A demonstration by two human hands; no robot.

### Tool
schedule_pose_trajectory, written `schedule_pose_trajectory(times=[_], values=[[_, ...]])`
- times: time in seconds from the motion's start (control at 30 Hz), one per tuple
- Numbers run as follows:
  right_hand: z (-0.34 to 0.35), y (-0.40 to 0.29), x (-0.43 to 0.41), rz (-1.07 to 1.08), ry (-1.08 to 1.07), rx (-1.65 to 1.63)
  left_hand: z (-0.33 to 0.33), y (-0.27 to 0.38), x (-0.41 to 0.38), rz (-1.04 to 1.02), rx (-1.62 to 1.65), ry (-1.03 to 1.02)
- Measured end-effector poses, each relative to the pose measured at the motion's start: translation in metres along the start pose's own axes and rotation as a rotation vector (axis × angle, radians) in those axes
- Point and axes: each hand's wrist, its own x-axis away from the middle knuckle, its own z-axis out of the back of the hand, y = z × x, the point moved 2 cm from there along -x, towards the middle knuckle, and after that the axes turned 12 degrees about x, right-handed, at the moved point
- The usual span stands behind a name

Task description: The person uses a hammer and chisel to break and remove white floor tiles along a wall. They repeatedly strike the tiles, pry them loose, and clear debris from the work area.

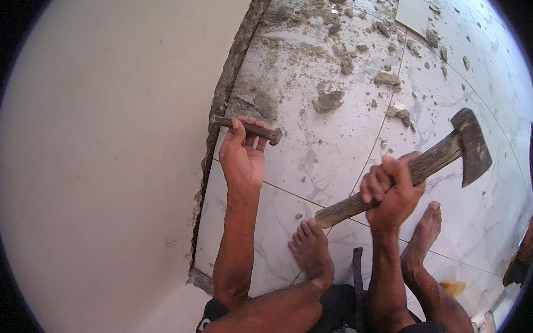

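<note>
My left hand (244, 158) grips a dark steel cold chisel (258, 130) between thumb and fingers. The chisel's tip meets the rough, chipped strip (220, 95) along the foot of the wall. Its mushroomed head points right, towards the floor's middle. In my right hand (395, 188) is a wooden-handled axe (438, 158), gripped around the middle of the shaft. The axe's worn steel head is raised to the right, apart from the chisel, with the flared edge facing down in the view. The handle's butt appears just over my left foot (311, 248).
A plain cream wall (107, 150) rises on the left. Broken mortar chunks (328, 102) and grit litter the marble-patterned floor tiles (336, 151). A loose tile piece (412, 12) lies at the far end. Near my right foot (427, 231) is a yellowish object (453, 287). Part of another person (527, 245) shows at the right rim.
</note>
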Motion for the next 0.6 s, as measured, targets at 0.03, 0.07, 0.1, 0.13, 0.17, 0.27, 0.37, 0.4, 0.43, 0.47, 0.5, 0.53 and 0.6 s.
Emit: schedule_pose_trajectory(times=[0.03, 0.07, 0.1, 0.13, 0.17, 0.27, 0.37, 0.4, 0.43, 0.47, 0.5, 0.53, 0.6], values=[[0.0, -0.004, -0.003, -0.026, -0.021, -0.006, -0.002, 0.0, 0.004, 0.003, -0.027, 0.0], [0.0, -0.007, -0.004, -0.052, -0.042, -0.012, -0.004, -0.002, 0.006, 0.005, -0.04, -0.008], [0.004, -0.005, -0.005, -0.082, -0.05, -0.017, -0.004, -0.007, 0.007, 0.018, -0.058, -0.014], [0.005, 0.003, -0.005, -0.1, -0.044, 0.07, -0.004, -0.012, 0.008, 0.032, -0.077, -0.02], [0.004, 0.015, -0.005, -0.13, -0.03, 0.11, -0.006, -0.014, 0.006, 0.032, -0.093, -0.028], [-0.01, 0.048, 0.009, -0.309, -0.093, 0.213, -0.01, -0.009, -0.008, -0.002, -0.134, -0.051], [-0.019, 0.065, 0.019, -0.448, -0.207, 0.254, -0.012, -0.011, -0.018, -0.042, -0.148, -0.087], [-0.021, 0.071, 0.02, -0.484, -0.225, 0.27, -0.014, -0.01, -0.019, -0.053, -0.164, -0.081], [-0.022, 0.076, 0.022, -0.52, -0.244, 0.286, -0.016, -0.01, -0.02, -0.064, -0.181, -0.076], [-0.023, 0.079, 0.023, -0.557, -0.238, 0.289, -0.017, -0.01, -0.022, -0.074, -0.181, -0.074], [-0.023, 0.08, 0.024, -0.558, -0.234, 0.285, -0.018, -0.011, -0.024, -0.081, -0.178, -0.071], [-0.024, 0.083, 0.024, -0.558, -0.23, 0.281, -0.018, -0.012, -0.025, -0.089, -0.174, -0.069], [-0.022, 0.087, 0.023, -0.55, -0.259, 0.292, -0.021, -0.014, -0.026, -0.09, -0.146, -0.047]])
